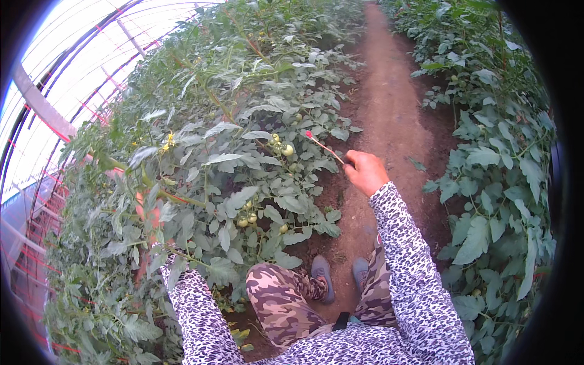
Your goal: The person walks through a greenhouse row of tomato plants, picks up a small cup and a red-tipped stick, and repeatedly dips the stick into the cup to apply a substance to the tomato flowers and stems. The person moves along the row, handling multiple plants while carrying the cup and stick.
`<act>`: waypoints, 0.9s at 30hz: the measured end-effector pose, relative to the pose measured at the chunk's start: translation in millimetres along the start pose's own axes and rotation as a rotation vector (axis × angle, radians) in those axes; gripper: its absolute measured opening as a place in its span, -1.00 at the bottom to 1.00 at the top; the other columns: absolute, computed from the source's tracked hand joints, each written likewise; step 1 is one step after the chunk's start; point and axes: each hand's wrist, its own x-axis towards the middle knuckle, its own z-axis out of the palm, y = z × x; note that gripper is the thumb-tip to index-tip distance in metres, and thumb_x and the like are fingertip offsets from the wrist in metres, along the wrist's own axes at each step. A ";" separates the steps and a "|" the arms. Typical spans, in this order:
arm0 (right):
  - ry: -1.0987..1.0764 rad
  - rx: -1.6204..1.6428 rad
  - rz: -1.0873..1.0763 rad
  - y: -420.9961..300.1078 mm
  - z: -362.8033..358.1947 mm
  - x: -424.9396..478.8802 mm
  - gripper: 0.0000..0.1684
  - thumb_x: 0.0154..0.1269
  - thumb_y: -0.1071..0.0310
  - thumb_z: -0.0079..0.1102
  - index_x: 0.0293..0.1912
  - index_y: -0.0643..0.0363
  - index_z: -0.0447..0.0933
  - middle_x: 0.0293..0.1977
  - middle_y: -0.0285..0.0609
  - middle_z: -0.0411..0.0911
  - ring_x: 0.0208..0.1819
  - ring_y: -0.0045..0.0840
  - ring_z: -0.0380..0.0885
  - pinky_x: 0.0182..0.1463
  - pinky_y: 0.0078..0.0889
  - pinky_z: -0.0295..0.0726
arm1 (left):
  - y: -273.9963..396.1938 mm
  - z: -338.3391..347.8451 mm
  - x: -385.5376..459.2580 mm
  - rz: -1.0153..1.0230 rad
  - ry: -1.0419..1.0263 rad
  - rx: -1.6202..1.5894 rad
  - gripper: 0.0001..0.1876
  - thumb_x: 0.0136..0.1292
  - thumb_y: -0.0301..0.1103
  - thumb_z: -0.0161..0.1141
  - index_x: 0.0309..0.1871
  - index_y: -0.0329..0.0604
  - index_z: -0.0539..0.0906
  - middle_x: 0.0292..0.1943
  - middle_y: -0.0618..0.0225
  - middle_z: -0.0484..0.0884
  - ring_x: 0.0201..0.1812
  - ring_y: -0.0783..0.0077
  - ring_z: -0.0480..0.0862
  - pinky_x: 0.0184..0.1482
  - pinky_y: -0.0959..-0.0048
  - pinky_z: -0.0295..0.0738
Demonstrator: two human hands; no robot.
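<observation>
In my right hand (367, 172) I hold a thin pale stick (327, 149) with a small red tip. It points up and left over the edge of the dirt path, close to a tomato plant. Left of the tip hangs a cluster of green tomatoes (286, 149); a second cluster (248, 220) sits lower among the leaves. My left hand (149, 212) reaches into the tomato plants (219, 182) and is mostly covered by leaves, so its fingers and grip are hidden. Yellow tomato flowers (169, 140) stand out near it.
A dirt path (392, 100) runs ahead between the plant rows. Dense tomato plants (483, 159) border it on the right. My shoes (323, 276) rest on the path. Beyond the left row rises the greenhouse frame (43, 98) with plastic film and red cords.
</observation>
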 end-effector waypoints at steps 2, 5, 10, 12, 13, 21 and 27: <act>-0.016 0.005 0.008 -2.9 -1.1 -0.1 -0.84 0.09 0.34 0.06 -0.38 0.25 0.40 -0.42 0.04 0.49 -0.28 -0.05 0.48 -0.20 -0.08 0.44 | 1.2 1.9 -9.6 0.014 -0.007 0.089 -0.70 0.29 -0.33 -0.08 0.06 -0.16 0.42 -0.24 0.20 0.54 -0.20 0.37 0.53 -0.14 0.53 0.26; -0.005 0.005 -0.011 1.7 2.5 -0.1 -0.84 0.09 0.34 0.05 -0.38 0.25 0.40 -0.42 0.05 0.48 -0.27 -0.05 0.48 -0.19 -0.07 0.43 | 4.8 11.9 -25.8 0.035 -0.014 0.235 -0.69 0.29 -0.32 -0.08 0.07 -0.16 0.41 -0.22 0.18 0.55 -0.19 0.36 0.53 -0.14 0.54 0.25; 0.003 0.005 0.000 4.7 3.2 1.6 -0.84 0.09 0.34 0.05 -0.37 0.24 0.41 -0.41 0.04 0.50 -0.26 -0.06 0.49 -0.19 -0.07 0.44 | 18.1 20.7 -40.3 0.077 0.052 0.364 -0.68 0.30 -0.29 -0.09 0.09 -0.16 0.40 -0.19 0.16 0.56 -0.18 0.36 0.54 -0.14 0.56 0.23; 0.015 0.012 0.017 5.4 2.4 0.6 -0.84 0.09 0.34 0.05 -0.37 0.23 0.43 -0.41 0.04 0.51 -0.26 -0.07 0.49 -0.19 -0.08 0.45 | 30.4 11.1 -47.2 -0.020 0.148 0.011 -0.75 0.30 -0.33 -0.11 -0.01 -0.18 0.41 -0.25 0.18 0.53 -0.20 0.32 0.54 -0.20 0.48 0.27; 0.021 0.015 0.035 5.1 -1.1 2.3 -0.84 0.09 0.33 0.05 -0.36 0.22 0.43 -0.41 0.04 0.51 -0.26 -0.07 0.50 -0.20 -0.08 0.45 | 23.1 14.7 -58.1 -0.229 0.346 -0.570 -0.80 0.30 -0.35 -0.11 -0.09 -0.20 0.40 -0.30 0.21 0.52 -0.23 0.28 0.54 -0.18 0.39 0.33; 0.122 0.031 0.075 34.6 -11.0 1.6 -0.82 0.06 0.29 0.08 -0.37 0.21 0.48 -0.45 0.05 0.52 -0.36 -0.08 0.51 -0.30 -0.13 0.45 | 158.0 -49.9 -173.2 -0.213 0.897 -0.914 -0.74 0.25 -0.24 -0.02 -0.44 -0.26 0.41 -0.49 0.24 0.43 -0.54 0.48 0.37 -0.49 0.45 0.29; 0.206 0.104 0.103 32.5 -13.8 -10.1 -0.82 0.05 0.32 0.06 -0.36 0.23 0.49 -0.48 0.07 0.51 -0.37 -0.10 0.52 -0.28 -0.14 0.48 | 240.3 69.6 -293.3 -0.173 -0.857 -0.410 -0.78 0.22 -0.33 0.04 -0.45 -0.32 0.46 -0.41 -0.08 0.51 -0.26 -0.03 0.53 -0.18 0.16 0.40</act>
